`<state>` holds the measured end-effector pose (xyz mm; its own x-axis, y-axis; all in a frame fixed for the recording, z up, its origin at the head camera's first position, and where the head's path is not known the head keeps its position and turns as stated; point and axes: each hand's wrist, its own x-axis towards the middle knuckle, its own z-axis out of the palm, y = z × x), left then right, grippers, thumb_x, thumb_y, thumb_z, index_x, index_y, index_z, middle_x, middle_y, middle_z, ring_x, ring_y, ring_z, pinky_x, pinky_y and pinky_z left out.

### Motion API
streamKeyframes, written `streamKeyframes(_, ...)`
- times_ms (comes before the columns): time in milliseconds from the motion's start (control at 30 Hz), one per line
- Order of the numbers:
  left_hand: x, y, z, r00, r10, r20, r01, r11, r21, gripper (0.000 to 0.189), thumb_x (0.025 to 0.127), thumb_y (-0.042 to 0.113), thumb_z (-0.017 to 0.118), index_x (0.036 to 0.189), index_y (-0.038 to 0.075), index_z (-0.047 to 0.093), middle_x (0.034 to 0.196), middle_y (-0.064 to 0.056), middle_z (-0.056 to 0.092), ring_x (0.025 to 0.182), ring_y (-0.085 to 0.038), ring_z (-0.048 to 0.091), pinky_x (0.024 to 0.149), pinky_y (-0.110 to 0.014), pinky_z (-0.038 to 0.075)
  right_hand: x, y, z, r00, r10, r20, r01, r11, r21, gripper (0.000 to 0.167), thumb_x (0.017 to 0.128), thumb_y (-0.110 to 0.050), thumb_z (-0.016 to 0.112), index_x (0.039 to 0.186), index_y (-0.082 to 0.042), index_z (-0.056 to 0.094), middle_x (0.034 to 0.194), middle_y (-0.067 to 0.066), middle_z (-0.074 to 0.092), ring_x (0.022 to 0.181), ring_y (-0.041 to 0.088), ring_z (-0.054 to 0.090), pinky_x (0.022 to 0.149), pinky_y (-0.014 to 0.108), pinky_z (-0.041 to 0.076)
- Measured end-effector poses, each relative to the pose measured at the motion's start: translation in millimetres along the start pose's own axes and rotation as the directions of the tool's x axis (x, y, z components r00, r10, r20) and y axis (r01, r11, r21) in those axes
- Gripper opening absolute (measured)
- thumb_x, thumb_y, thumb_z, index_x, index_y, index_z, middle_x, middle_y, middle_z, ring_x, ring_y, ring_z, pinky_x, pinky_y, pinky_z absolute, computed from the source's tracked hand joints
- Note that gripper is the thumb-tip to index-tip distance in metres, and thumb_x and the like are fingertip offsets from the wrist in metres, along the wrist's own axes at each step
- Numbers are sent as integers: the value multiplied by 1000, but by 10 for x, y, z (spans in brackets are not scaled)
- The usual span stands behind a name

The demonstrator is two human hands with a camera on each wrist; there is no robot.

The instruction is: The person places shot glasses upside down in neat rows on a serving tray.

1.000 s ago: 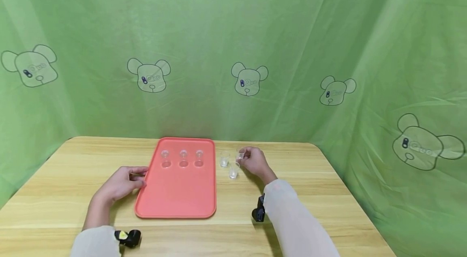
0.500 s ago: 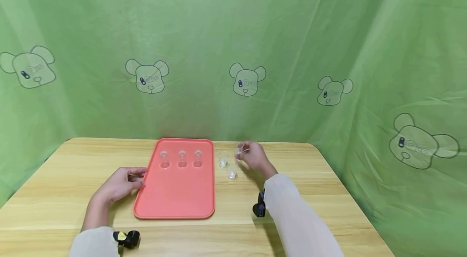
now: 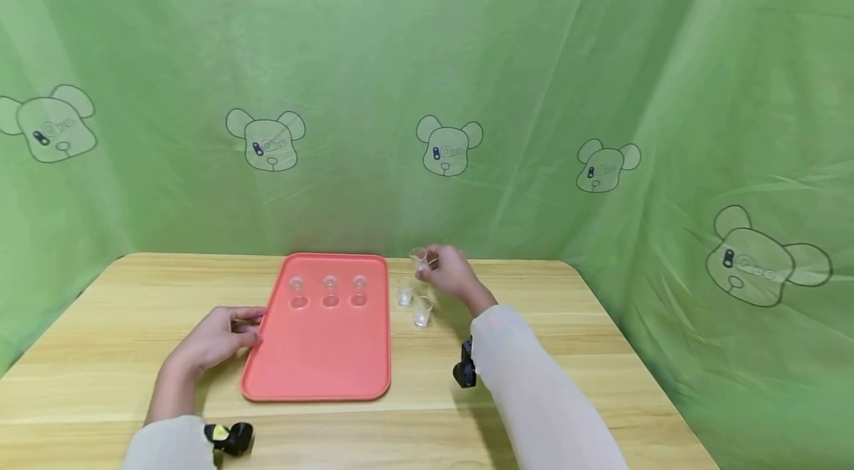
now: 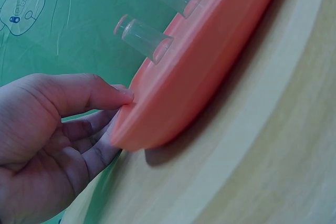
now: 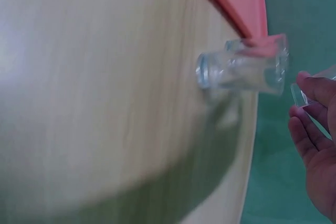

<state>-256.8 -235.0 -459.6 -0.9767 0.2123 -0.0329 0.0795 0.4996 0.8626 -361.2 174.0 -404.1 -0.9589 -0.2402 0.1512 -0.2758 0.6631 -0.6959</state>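
Observation:
My right hand [image 3: 452, 273] pinches a small clear shot glass [image 3: 417, 259] between thumb and fingers, raised above the back of the table. In the right wrist view, part of that glass [image 5: 300, 96] shows past the fingers. Two more shot glasses stand upright on the wood below the hand, one farther back [image 3: 405, 293] and one nearer [image 3: 422, 312]. With thumb and fingertips my left hand [image 3: 215, 339] grips the left rim of a red tray [image 3: 316, 359]. Along the tray's far part, three shot glasses sit upside down in a row, including the left one [image 4: 144, 39].
The wooden table [image 3: 567, 396] ends at the back against a green curtain [image 3: 360, 181] printed with bear heads. Both wrists carry small black cameras, with the left one [image 3: 233, 439] near the tray's front corner.
My right hand has lifted the shot glass off the table and carried it up and left, toward the tray. My left hand keeps its hold on the rim.

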Motion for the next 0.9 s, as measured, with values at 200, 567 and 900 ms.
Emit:
streamKeyframes(200,1,-4,9,1000,-6,-1,6,1000,-12,52,91,-3,66,140,-15,52,133,-31,61,107,-31,67,83,-25,56,57,-204,30,998,-55,21,56,998,-36,32,88,-5,78,118,2,69,103,12,72,96,26,70,85,35,59)
streamKeyframes(567,2,-6,5,1000,-2,-4,2,1000,0,52,91,-4,66,139,-15,52,132,-30,62,108,-33,67,83,-25,56,118,-565,188,982,-172,83,177,982,-69,33,89,-5,75,122,1,69,105,11,73,96,25,69,84,32,58)
streamKeyframes(900,11,1,3,1000,2,-4,-2,1000,13,52,91,-3,66,140,-14,52,133,-31,61,107,-32,67,82,-25,55,104,-861,376,958,-251,135,262,962,-71,33,91,-4,72,124,0,69,104,9,73,89,20,67,73,25,56)
